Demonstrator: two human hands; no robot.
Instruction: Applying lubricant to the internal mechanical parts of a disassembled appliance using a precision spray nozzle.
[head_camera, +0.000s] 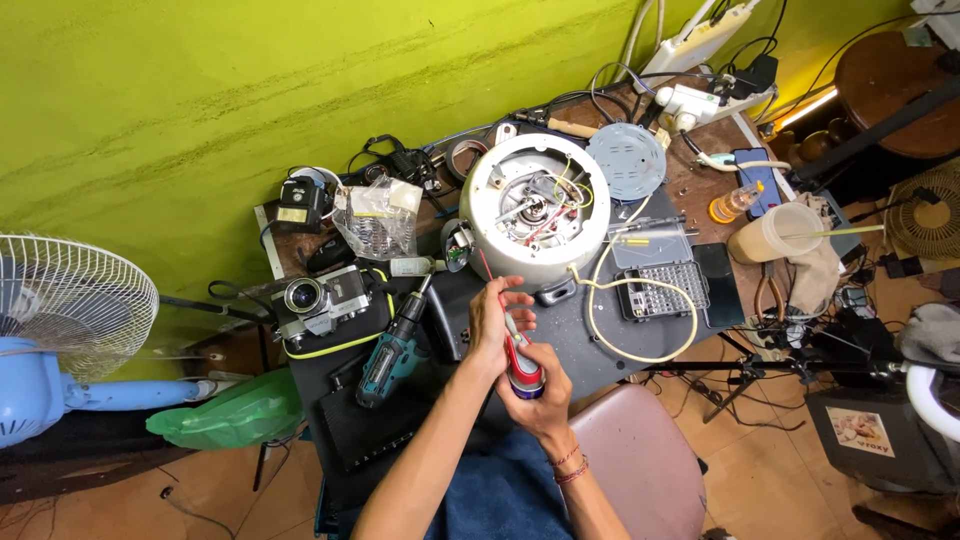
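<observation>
Both my hands hold a red and white screwdriver-like tool (521, 362) just in front of an upturned white cooker (500, 232). My left hand (490, 322) pinches the tool's upper end. My right hand (538, 402), with bracelets at the wrist, wraps the thick lower handle with its dark end cap. The cooker's base is off, so wires and metal parts show inside. Its round grey bottom plate (626, 160) lies behind it to the right. A cream power cord (650, 355) loops from the cooker across the dark mat.
A teal cordless drill (392, 355) and a camera (318, 300) lie to the left, a bit case (662, 290) and a plastic cup (775, 232) to the right. Cables and a power strip (695, 100) crowd the back. A fan (60, 310) stands far left, a pink stool (640, 455) below.
</observation>
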